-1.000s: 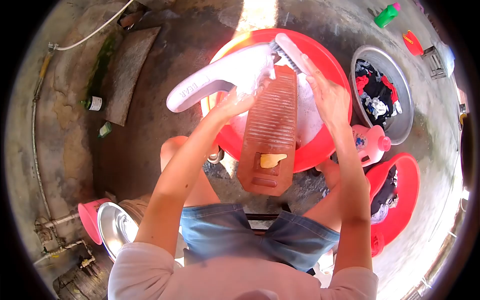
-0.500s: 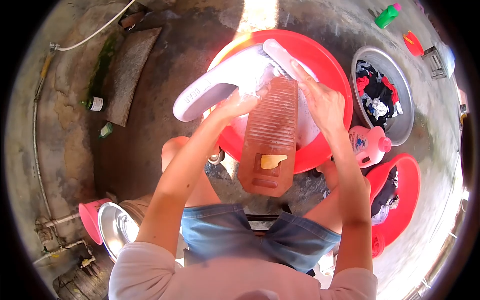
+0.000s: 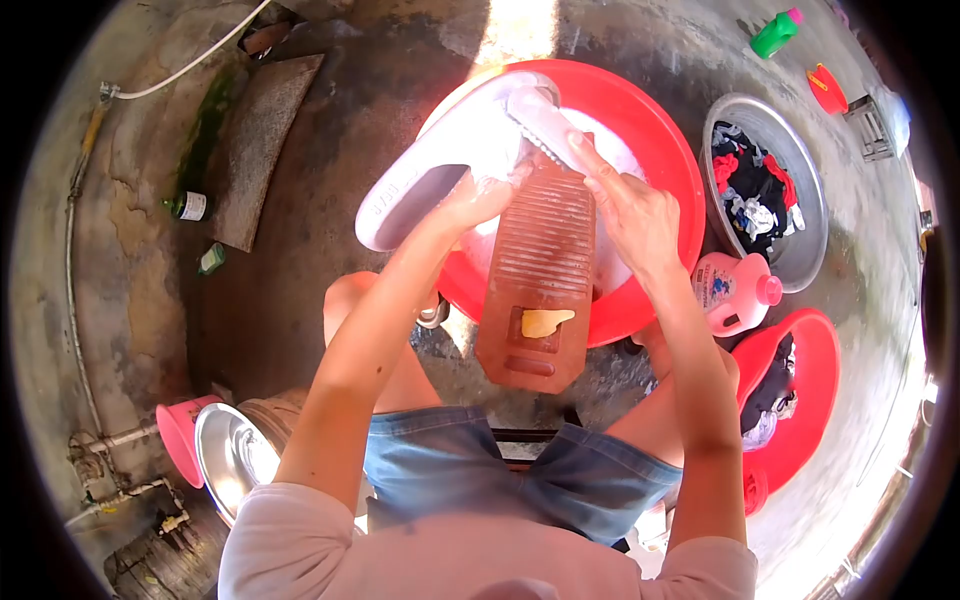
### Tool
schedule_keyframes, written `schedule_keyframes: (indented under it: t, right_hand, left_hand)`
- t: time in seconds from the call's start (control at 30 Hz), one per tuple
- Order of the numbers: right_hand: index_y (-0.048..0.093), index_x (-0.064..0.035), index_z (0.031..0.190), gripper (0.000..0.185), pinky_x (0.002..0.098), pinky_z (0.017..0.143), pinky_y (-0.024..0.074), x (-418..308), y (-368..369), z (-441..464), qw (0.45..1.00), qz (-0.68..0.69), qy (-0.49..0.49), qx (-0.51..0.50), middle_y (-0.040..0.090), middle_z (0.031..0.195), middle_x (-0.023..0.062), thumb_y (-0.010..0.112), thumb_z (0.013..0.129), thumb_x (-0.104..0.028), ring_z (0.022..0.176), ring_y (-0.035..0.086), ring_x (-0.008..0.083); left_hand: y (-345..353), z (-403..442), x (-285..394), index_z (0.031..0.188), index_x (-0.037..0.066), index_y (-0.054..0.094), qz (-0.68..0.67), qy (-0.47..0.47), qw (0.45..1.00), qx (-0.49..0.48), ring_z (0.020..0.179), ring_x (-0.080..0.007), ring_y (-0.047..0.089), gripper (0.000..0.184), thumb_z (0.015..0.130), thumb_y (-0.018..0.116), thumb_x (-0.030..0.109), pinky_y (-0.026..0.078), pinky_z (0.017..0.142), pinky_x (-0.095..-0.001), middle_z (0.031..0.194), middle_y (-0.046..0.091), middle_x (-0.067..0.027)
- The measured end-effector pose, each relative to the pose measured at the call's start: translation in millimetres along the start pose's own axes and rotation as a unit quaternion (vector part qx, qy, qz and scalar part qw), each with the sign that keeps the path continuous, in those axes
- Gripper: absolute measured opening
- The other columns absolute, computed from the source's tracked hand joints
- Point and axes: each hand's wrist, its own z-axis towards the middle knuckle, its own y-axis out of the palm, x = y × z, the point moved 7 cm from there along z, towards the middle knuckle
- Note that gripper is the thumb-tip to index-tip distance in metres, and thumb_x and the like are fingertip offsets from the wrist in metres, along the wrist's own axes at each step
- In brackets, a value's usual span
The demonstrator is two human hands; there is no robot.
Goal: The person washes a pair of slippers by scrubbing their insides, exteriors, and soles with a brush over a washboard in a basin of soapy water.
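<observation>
A pale slipper [image 3: 412, 190] with "BEAR" lettering on its side is tilted over the far left of a red basin [image 3: 668, 130]. My left hand [image 3: 476, 202] is closed around its near edge, beside the washboard. In my right hand [image 3: 638, 212] is a white scrub brush [image 3: 540, 112], its bristles turned toward the slipper's foamy far end. Between my hands a brown washboard [image 3: 545, 245] leans into the basin, and a yellow soap bar [image 3: 545, 322] lies in its recess. White suds [image 3: 615, 150] show inside the basin.
At right stand a metal basin [image 3: 815, 220] of clothes, a pink jug [image 3: 735, 295] and a red tub [image 3: 815, 420] with laundry. A green bottle [image 3: 775, 35] is farther back. A pink bucket [image 3: 180, 440] and metal bowl [image 3: 225, 450] sit lower left.
The brush has moved left along the slipper and tilted, so its bristles show more. My right hand has moved slightly with it. The slipper has shifted a little to the right.
</observation>
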Motion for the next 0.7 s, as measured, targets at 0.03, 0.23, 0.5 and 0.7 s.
schedule_keyframes:
  t: [0.03, 0.23, 0.5, 0.7]
  right_hand:
    - [0.046, -0.0358, 0.132, 0.053, 0.0341, 0.038, 0.0458, -18, 2, -6, 0.999, 0.013, -0.001, -0.043, 0.055, 0.053, 0.0038, 0.06, 0.083, -0.021, 0.042, 0.056, 0.0198]
    - [0.047, -0.0353, 0.131, 0.046, 0.0348, 0.041, 0.0457, 2, -6, 11, 0.999, 0.011, 0.036, -0.014, 0.055, 0.057, 0.0038, 0.056, 0.087, -0.026, 0.044, 0.054, 0.0211]
    - [0.044, -0.0374, 0.133, 0.056, 0.0332, 0.039, 0.0456, 10, -1, 12, 0.999, 0.025, 0.031, 0.007, 0.056, 0.057, 0.0041, 0.063, 0.083, -0.024, 0.042, 0.055, 0.0201]
    - [0.048, -0.0378, 0.13, 0.053, 0.0345, 0.04, 0.0438, -8, -5, 9, 0.998, 0.045, 0.028, 0.029, 0.052, 0.053, 0.0045, 0.064, 0.082, -0.021, 0.043, 0.053, 0.0214]
  left_hand:
    - [-3, 1, 1, 0.106, 0.004, 0.055, -0.005, -0.029, 1.0, -0.002, 0.08, -0.0204, 0.05, 0.025, 0.092, 0.052, 0.025, 0.044, 0.071, -0.0355, 0.091, 0.056, -0.0056]
    - [-3, 4, 8, 0.116, 0.004, 0.053, -0.013, -0.072, 0.997, -0.017, 0.106, -0.0249, 0.052, 0.029, 0.091, 0.048, 0.017, 0.04, 0.093, -0.035, 0.111, 0.057, -0.0132]
    - [-3, -12, 31, 0.121, 0.0, 0.053, -0.063, -0.141, 0.988, -0.002, 0.109, -0.0242, 0.05, 0.035, 0.091, 0.048, 0.019, 0.04, 0.092, -0.0352, 0.114, 0.057, -0.0144]
    - [11, -8, 2, 0.13, 0.002, 0.041, -0.446, -0.108, 0.888, -0.009, 0.112, -0.0239, 0.05, 0.057, 0.087, 0.053, 0.038, 0.036, 0.1, -0.0381, 0.122, 0.052, -0.0111]
